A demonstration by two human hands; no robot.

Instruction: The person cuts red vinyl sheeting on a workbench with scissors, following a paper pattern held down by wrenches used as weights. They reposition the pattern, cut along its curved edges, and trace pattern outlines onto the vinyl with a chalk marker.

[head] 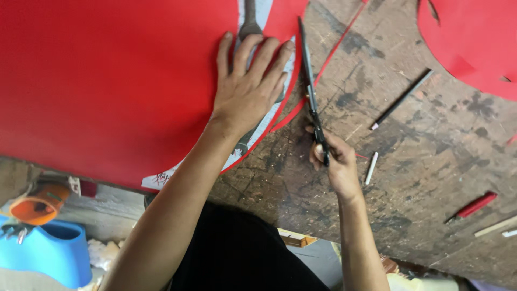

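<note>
Right hand [335, 161]: one, fingers curled tight around the handle end of one long black pair of scissors [311, 91], whose blades point away from the body along the curved cut edge of the paper; forearm rises from the lower frame, wrist straight. Left hand [249, 86]: one, laid flat with fingers spread and extended, palm down, pressing one large red paper sheet [107, 81] just left of the blades; it grips nothing. One narrow red paper strip [301, 105] curls free between sheet and scissors. All rest on one scarred, ink-stained wooden desk [431, 161]. Right of the hand: one short white stick [371, 168], one slim black pencil [401, 99], one red-handled tool [474, 206]. A second red paper piece [474, 43] lies at the far right corner.
</note>
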